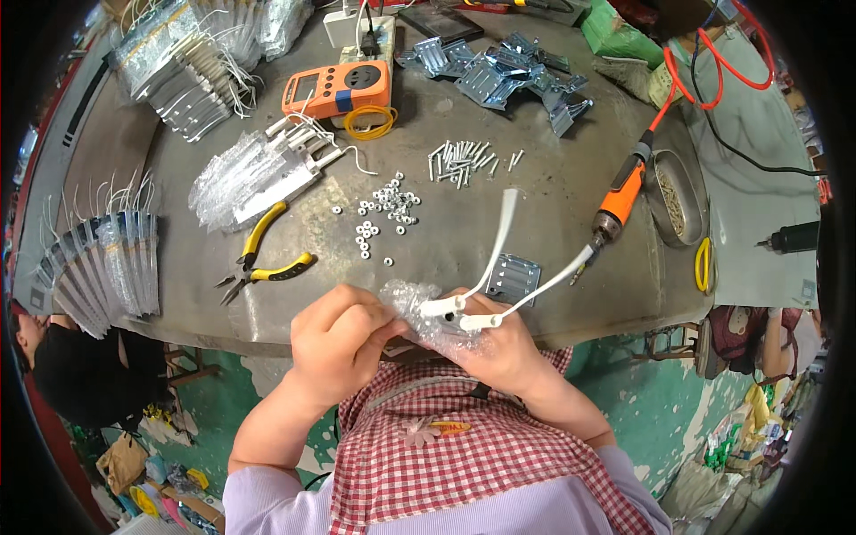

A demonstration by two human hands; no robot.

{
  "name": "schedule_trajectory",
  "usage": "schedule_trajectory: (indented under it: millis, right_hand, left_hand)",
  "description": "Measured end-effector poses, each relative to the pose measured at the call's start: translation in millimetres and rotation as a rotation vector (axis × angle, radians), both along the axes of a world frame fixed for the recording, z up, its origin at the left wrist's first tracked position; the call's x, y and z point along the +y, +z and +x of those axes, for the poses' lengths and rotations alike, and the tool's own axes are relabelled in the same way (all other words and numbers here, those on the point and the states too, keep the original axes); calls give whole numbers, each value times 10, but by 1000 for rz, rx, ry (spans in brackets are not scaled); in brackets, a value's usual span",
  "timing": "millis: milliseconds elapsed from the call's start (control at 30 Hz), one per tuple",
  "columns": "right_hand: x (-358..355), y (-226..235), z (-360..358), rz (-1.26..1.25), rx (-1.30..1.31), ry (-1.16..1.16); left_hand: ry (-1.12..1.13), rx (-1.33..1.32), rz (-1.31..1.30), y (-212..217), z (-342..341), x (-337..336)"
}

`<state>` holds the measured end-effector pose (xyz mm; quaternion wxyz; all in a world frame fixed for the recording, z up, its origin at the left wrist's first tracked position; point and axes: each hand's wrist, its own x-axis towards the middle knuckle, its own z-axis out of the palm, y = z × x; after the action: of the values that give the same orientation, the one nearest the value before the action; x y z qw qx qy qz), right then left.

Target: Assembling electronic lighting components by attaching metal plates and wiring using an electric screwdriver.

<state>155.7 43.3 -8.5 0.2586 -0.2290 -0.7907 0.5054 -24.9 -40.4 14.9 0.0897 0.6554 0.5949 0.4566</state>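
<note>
At the near edge of the table [348, 267], the left hand [337, 332] pinches bubble wrap [406, 299] between closed fingertips; the right hand [497, 352] grips the wrap's right end, where two white tubes [443, 307] protrude crosswise, ends rightward. Beyond, nearer the right hand, lies a metal plate [514, 278].

My apron [392, 486] was red-and-white checked, sleeves [259, 499] lilac; tubes [481, 322] white, pliers [259, 234] yellow and black, meter [337, 86] orange, screwdriver [621, 187] orange-black, bench [571, 169] grey.

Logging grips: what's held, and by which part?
Clear plastic bubble wrap: left hand at its left edge, right hand at its right end, beside two white tubes.
</note>
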Motion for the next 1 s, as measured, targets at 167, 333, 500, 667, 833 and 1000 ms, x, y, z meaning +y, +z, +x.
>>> schedule_trajectory:
  millis: [167,333,500,667,833,1000]
  right_hand:
    - [9,5,-53,70,-20,20]
    - [-38,19,-127,25,-98,87]
    - [-15,-38,-160,28,-40,169]
    - [-37,-97,-105,158,25,93]
    - [359,-112,399,365,-284,-482]
    - [316,-198,521,-144,44,-459]
  left_hand:
    - [-66,131,-42,-18,-49,-6]
    - [19,199,-151,-340,-46,-283]
    - [-54,-530,-76,-185,78,-115]
    - [-582,-455,-198,-315,-64,105]
    - [-396,-1191,-388,-315,130,64]
    - [-409,-1577,-968,-425,429,-88]
